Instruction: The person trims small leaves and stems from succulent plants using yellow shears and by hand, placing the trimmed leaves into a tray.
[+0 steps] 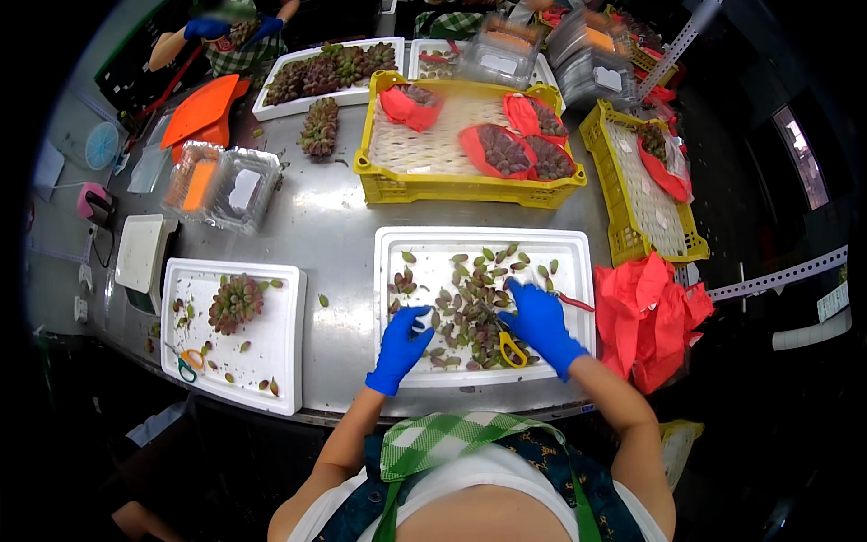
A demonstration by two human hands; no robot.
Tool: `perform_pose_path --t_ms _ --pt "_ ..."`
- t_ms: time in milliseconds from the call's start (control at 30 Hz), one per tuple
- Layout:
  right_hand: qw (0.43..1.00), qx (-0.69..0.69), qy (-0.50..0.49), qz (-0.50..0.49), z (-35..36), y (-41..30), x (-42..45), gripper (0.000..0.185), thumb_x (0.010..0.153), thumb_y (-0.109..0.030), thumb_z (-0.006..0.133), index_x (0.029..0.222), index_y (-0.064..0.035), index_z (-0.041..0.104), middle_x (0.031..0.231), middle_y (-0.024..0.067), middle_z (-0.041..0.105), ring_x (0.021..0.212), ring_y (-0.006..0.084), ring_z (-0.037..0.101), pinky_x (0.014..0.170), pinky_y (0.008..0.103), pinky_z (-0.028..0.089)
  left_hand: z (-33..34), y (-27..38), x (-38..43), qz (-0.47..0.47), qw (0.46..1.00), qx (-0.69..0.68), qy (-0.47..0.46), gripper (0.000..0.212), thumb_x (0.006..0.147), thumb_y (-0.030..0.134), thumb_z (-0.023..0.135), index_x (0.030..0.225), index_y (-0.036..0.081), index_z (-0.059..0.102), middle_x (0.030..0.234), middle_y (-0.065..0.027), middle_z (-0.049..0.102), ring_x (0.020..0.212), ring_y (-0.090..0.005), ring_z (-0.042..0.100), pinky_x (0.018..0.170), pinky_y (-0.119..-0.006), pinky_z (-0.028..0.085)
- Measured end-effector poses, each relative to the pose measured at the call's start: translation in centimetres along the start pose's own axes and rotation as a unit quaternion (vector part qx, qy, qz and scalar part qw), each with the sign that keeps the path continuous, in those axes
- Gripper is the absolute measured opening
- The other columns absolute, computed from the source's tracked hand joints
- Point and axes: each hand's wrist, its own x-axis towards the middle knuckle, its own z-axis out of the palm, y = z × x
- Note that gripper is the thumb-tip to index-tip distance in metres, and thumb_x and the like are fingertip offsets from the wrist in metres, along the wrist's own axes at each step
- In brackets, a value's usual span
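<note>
A white foam tray (484, 237) lies before me with many loose green and reddish grapes (474, 298) in it. My right hand (542, 318), in a blue glove, is over the right part of the tray with its fingers spread at the grapes. Scissors with yellow handles (513, 350) lie on the grapes beside it, and a red-handled tool (576, 302) rests behind it at the tray's right wall. My left hand (401, 345), gloved in blue, hovers at the tray's left side, fingers apart and curved. Whether a grape is between the right fingers cannot be told.
Left stands another foam tray (298, 339) with a grape bunch (236, 303) and scissors (192, 360). Beyond are a yellow crate (467, 190) with red-wrapped bunches and clear plastic boxes (223, 186). Red wrapping (643, 318) lies right. A blue-gloved co-worker (234, 40) stands across the metal table.
</note>
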Motion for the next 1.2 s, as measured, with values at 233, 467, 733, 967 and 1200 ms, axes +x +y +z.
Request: perform_pose_path --t_ms 233,467,733,967,1200 --pt "0.967 -0.011 0.255 0.001 -5.0 2.0 21.5 0.1 0.06 -0.052 0.074 0.137 -0.0042 0.03 0.132 0.0254 0.037 0.118 0.0398 0.042 0.098 0.0489 0.033 0.4 1.5 -1.3 -0.023 1.0 0.018 0.011 0.029 0.078 0.007 0.066 0.106 0.004 0.061 0.091 -0.0058 0.062 0.068 -0.0111 0.056 0.061 -0.025 0.046" --pt "0.981 -0.143 0.08 0.106 -6.2 2.7 31.0 0.11 0.051 -0.054 0.077 0.135 -0.0016 0.03 0.112 0.0216 0.056 0.107 0.0376 0.053 0.097 0.0533 0.033 -0.2 1.6 -1.2 -0.073 0.997 -0.004 0.028 0.029 0.08 0.01 0.064 0.109 0.007 0.06 0.089 -0.0076 0.063 0.072 -0.0143 0.06 0.062 -0.026 0.047" --pt "0.981 0.082 0.146 0.093 -7.5 3.5 29.4 0.103 0.052 -0.034 0.083 0.136 -0.0068 0.03 0.118 0.0244 0.05 0.109 0.0358 0.052 0.088 0.0424 0.045 0.5 2.0 -0.5 -0.025 1.0 -0.008 0.0 0.03 0.083 0.013 0.063 0.111 0.005 0.058 0.097 -0.0087 0.062 0.078 -0.0165 0.062 0.068 -0.028 0.05" --pt "0.718 0.682 0.111 -0.084 -7.4 -0.4 17.9 0.077 0.07 -0.022 0.075 0.132 -0.0004 0.035 0.124 0.0177 0.049 0.11 0.0246 0.053 0.091 0.0356 0.044 1.9 4.9 -0.3 0.0 0.998 -0.052 0.03 0.064 0.076 0.012 0.071 0.132 0.007 0.04 0.124 -0.009 0.048 0.101 -0.0187 0.055 0.082 -0.03 0.047" --pt "0.467 0.873 -0.085 0.111 1.3 -4.5 0.0 0.055 0.086 -0.028 0.057 0.132 -0.0046 0.039 0.126 0.0108 0.051 0.111 0.0245 0.052 0.094 0.0369 0.043 3.9 7.8 -3.5 0.09 0.978 0.014 0.186 0.049 0.074 0.02 0.075 0.113 0.002 0.05 0.093 -0.0096 0.054 0.075 -0.016 0.056 0.067 -0.029 0.046"
